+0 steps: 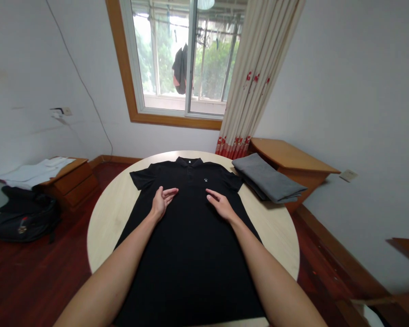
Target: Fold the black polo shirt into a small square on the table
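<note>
A black short-sleeved polo shirt (191,254) lies spread out, front up, on a round pale wooden table (104,227). Its collar is at the far edge, and a small white logo marks the chest. My left hand (162,202) is over the left part of the chest, fingers stretched out and pointing inward. Opposite it, my right hand (220,204) is over the right part, fingers also extended. Neither hand holds anything. Whether they touch the cloth or hover just above it, I cannot tell.
Folded grey cloth (267,177) lies at the table's right edge, beside a wooden desk (289,154). A patterned curtain (255,77) hangs by the window behind. On the left stand a low wooden cabinet (77,186) with papers on top and a black bag (23,218) on the floor.
</note>
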`<state>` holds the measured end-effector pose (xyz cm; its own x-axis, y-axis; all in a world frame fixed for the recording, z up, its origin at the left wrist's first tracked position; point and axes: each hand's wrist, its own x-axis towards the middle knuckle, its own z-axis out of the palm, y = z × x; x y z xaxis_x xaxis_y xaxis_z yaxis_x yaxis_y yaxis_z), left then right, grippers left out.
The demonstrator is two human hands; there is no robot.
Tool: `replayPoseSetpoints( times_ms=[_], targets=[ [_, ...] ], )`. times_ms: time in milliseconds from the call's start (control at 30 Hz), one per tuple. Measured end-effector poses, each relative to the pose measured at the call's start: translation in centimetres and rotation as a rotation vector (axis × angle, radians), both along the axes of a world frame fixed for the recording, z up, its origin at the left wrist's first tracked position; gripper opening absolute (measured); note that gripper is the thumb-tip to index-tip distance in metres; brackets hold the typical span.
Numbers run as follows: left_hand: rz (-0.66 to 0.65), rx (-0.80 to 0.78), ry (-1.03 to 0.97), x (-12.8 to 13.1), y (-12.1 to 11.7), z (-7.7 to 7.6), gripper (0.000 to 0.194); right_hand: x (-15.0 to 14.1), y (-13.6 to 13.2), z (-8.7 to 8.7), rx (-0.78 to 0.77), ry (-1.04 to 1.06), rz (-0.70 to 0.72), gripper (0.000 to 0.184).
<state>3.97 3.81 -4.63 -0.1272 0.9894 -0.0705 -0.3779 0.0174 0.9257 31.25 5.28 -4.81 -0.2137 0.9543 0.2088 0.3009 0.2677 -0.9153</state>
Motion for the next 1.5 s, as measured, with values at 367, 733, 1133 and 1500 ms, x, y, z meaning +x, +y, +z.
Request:
replayPoseSetpoints(
  times_ms=[367, 733, 1133, 1500],
  targets=[
    [0.182, -0.05, 0.066, -4.9, 1.0, 0.8, 0.061, 4.6, 3.1, -1.7, 0.032, 0.173, -0.333, 0.051],
    [0.262, 0.175, 0.184, -3.6, 1.1, 0.5, 0.057, 5.6, 2.5, -0.1, 0.163, 0.064, -0.473, 0.052],
    [0.057, 0.388, 0.717, -0.3, -2.6, 2.2, 0.05, 1.4, -0.6, 1.4, 0.114, -0.107, -0.073, 0.045],
    [-0.156, 0.303, 0.806, 1.1, -2.5, 2.5, 0.027, 0.1, -1.1, 0.8, 0.093, -0.126, 0.047, 0.047]
  ],
)
